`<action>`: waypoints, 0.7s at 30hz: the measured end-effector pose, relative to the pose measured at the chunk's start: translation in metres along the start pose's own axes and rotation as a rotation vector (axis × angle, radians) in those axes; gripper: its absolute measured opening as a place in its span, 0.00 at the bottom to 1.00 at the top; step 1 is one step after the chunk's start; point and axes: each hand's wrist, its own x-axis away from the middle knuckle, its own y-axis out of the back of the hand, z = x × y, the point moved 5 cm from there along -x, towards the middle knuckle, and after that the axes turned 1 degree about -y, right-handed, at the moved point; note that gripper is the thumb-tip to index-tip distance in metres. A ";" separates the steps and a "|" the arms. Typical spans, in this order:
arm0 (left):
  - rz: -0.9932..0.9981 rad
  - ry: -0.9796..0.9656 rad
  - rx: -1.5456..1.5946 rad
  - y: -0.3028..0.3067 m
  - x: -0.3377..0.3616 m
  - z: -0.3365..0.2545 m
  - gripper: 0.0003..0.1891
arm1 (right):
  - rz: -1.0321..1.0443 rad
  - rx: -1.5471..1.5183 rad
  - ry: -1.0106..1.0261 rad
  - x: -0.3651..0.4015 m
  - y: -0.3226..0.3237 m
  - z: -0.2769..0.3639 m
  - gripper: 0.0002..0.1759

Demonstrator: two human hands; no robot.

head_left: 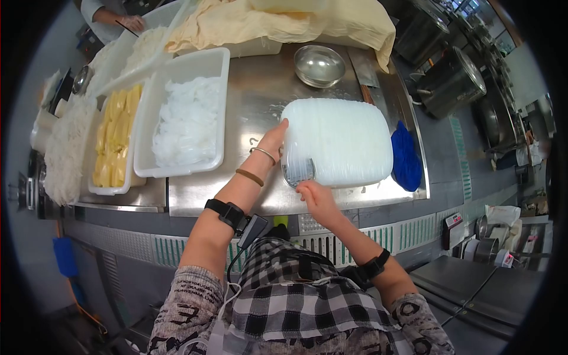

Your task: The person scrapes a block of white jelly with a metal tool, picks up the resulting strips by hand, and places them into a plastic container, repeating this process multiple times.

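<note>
A large, glossy white jelly block [349, 139] with rounded corners lies on the steel table, its top marked with fine lines. My left hand [274, 141] holds its left side, the thumb along the edge and the other fingers partly hidden. In my right hand [318, 200], closed fingers grip the near rim of a round metal jelly scraper [299, 172]. The scraper touches the block's near left corner, where a short notch shows. Left of the block, a white tub [224, 112] contains a heap of translucent white strips [186, 121].
A steel bowl [319, 66] and a wide blade [363, 68] lie behind the block. A blue bag [406, 157] sits at its right. Yellow blocks [118, 133] fill another tub at left. Beige cloth [236, 23] covers containers behind. Another person's gloved hand [132, 23] is far left.
</note>
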 end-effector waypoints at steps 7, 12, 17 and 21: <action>-0.176 -0.161 -0.419 0.009 -0.035 0.025 0.38 | 0.101 0.149 0.221 0.032 -0.001 0.001 0.06; -0.509 -0.266 -0.980 -0.008 -0.014 0.032 0.47 | 0.115 0.203 0.345 0.060 0.003 -0.006 0.04; -0.660 -0.409 -1.043 -0.014 -0.001 0.032 0.40 | -0.012 0.185 0.177 0.088 0.031 -0.012 0.03; -0.670 -0.380 -0.989 -0.007 -0.005 0.031 0.33 | -0.116 0.185 0.076 0.105 0.054 -0.018 0.03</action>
